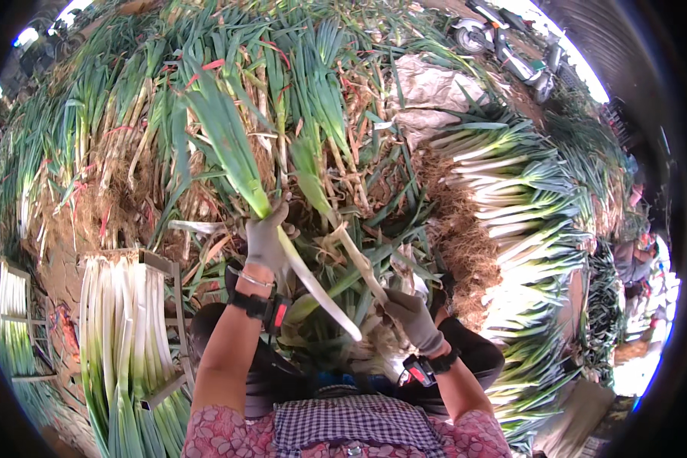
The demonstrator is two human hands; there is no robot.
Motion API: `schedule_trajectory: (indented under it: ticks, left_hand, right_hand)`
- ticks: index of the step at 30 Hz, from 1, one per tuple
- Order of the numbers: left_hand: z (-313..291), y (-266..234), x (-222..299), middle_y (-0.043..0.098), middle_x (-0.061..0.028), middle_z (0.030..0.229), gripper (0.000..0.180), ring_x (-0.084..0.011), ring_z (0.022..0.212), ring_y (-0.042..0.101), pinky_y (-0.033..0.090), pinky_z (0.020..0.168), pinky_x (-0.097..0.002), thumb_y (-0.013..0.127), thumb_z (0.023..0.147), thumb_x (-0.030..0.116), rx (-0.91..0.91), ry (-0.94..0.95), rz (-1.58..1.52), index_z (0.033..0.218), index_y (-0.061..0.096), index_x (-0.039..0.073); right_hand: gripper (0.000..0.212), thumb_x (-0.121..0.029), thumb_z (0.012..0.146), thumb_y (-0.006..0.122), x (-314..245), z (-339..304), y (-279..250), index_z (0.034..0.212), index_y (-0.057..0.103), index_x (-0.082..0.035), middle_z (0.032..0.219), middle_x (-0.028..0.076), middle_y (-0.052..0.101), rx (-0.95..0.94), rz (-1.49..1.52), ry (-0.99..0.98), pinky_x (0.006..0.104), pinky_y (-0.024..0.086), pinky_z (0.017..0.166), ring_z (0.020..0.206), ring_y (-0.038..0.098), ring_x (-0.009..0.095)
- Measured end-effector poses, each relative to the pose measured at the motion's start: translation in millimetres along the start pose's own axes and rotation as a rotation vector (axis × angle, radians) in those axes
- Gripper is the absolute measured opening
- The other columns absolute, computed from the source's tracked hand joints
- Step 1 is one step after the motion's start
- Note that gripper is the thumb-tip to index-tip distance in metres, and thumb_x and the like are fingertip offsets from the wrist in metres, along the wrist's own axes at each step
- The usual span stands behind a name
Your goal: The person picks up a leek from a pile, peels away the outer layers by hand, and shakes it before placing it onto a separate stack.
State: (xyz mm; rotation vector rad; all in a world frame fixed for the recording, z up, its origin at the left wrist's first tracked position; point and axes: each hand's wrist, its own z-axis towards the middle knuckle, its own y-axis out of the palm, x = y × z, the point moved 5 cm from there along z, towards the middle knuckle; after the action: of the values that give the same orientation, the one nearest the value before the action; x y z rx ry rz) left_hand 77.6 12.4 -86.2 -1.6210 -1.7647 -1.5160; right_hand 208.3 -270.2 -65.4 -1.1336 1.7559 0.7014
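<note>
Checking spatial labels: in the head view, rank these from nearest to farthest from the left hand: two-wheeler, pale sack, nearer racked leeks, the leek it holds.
1. Held leek: in the left hand.
2. Nearer racked leeks: lower left.
3. Pale sack: upper right.
4. Two-wheeler: farther upper right.

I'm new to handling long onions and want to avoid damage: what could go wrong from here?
The smooth white stalk in the left grip is held partway along, so its unsupported pale end might knock against something and bruise.

The rough brownish stalk in the right grip points its leaves toward the other stalk's greenery; the two could snag.

Loose leaves lie beneath, so a dropped stalk might get mixed in.
</note>
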Motion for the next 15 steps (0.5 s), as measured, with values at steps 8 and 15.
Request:
schedule_trajectory:
  ticks: [8,15]
  left_hand:
    - [1,5,2,0.065,-0.0058,0.099,0.033,-0.0174,0.083,0.065,0.055,0.072,-0.0307,0.062,0.094,0.033,-0.417,-0.151,-0.095,0.114,0.06,0.007]
    - [-32,19,20,0.065,-0.0027,0.096,0.027,-0.0137,0.083,0.065,0.054,0.069,-0.0273,0.063,0.092,0.022,-0.372,-0.043,0.027,0.113,0.061,0.006]
  right_hand:
    - [0.031,-0.015,0.095,0.059,18,-13,4,0.122,0.06,0.0,0.103,0.007,0.065,-0.146,-0.613,-0.617,0.0264,0.051,0.073,0.083,0.061,0.012]
    - [0.045,-0.015,0.077,0.076,-95,87,102,0.116,0.057,-0.002,0.097,0.014,0.068,0.278,-0.59,-0.641,0.0346,0.053,0.074,0.086,0.068,0.023]
